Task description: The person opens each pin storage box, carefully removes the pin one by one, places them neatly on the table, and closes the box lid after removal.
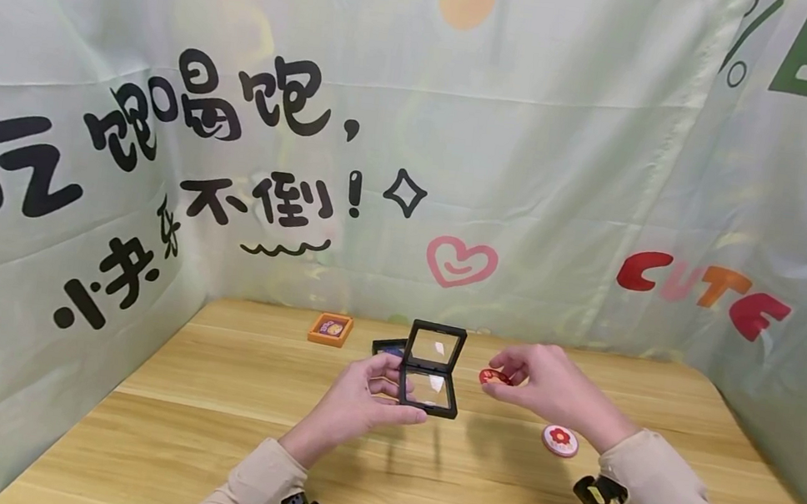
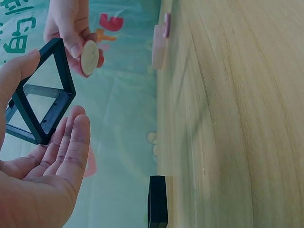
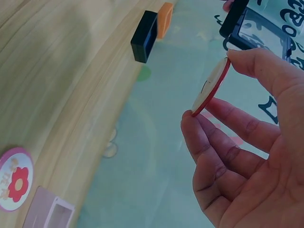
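In the head view my left hand [image 1: 354,393] holds a black square display case [image 1: 432,369] above the table. The case stands unfolded at its hinge, with a clear window in each half. Thumb and fingers grip one half at its left side. To the right, my right hand [image 1: 557,384] pinches a round red badge [image 1: 493,377] by its rim, apart from the case. In the left wrist view the badge [image 2: 89,58] shows a pale back. The right wrist view has the badge [image 3: 212,88] nearly edge-on between thumb and fingertips.
On the wooden table [image 1: 199,437] lie an orange square case [image 1: 330,329], a second black case [image 1: 389,347] behind my left hand, and a round badge with a red flower [image 1: 560,440]. A pale pink case [image 3: 47,209] shows beside that badge. Printed cloth [image 1: 571,180] hangs around the table.
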Available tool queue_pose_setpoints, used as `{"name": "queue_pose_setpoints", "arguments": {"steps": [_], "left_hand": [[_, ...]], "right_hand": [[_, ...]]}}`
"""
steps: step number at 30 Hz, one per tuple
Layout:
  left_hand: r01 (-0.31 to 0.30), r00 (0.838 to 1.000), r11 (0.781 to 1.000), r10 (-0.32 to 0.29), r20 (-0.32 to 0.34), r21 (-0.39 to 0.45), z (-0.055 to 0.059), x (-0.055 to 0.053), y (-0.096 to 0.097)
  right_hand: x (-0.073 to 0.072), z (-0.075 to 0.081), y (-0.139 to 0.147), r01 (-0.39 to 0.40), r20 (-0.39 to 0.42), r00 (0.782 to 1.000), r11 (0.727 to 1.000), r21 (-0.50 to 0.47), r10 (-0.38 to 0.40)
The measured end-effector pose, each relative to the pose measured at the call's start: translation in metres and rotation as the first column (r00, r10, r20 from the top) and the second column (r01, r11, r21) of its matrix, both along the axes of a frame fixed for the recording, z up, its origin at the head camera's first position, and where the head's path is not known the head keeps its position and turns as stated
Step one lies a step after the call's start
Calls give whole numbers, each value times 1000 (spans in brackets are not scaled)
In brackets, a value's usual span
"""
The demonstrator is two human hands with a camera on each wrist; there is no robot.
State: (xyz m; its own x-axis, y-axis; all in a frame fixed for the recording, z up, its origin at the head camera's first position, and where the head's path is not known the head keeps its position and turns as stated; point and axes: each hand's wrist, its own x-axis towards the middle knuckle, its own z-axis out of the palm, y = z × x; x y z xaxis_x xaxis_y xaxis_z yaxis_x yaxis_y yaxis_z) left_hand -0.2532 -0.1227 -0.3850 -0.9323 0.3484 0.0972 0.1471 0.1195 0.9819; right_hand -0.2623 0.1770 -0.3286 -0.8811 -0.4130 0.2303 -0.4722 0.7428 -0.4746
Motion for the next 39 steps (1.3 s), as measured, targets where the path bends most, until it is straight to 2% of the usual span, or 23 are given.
{"name": "queue_pose_setpoints", "arguments": {"steps": [22,30,33,39], "left_hand": [[0,1000,1000,-1,-5,-18,-2,-1,0],[7,1000,1000,-7,-6,-11,-2,-1,0],[9,1000,1000,-9,-7,-12,-3,-1,0],[10,1000,1000,-11,-6,-14,-3,-1,0]], "right_hand": [[-8,-22,19,29,32,999,998,59,-31],[-10,-32,28,1,69,998,997,82,-7],[-11,-39,32,-17,87,996,995,99,8],[-15,-49,36,34,73,996,981,190,-48]]}}
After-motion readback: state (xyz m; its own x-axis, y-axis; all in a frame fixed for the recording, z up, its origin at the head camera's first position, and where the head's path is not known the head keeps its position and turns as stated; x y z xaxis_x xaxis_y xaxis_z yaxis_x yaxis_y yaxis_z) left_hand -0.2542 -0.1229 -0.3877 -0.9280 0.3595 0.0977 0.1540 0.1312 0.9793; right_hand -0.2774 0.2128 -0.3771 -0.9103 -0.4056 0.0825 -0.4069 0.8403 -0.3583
